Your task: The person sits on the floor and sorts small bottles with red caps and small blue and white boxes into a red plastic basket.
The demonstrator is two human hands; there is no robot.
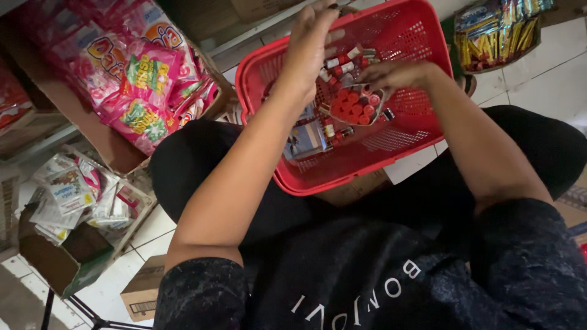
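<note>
A red plastic basket (403,143) rests on my lap, tilted. Inside it lie several small tubes with red caps (342,64) and flat card packs (306,139). My right hand (394,76) reaches into the basket and holds a clear bag of red-capped items (354,105). My left hand (309,46) hovers over the basket's far side with fingers curled, near the loose tubes; whether it grips anything is hidden.
Pink snack packets (143,79) fill a cardboard box on a shelf at left. Below it a box of white sachets (70,189) and a small carton (142,296) stand on the white tiled floor. A tray of yellow packets (495,33) sits at upper right.
</note>
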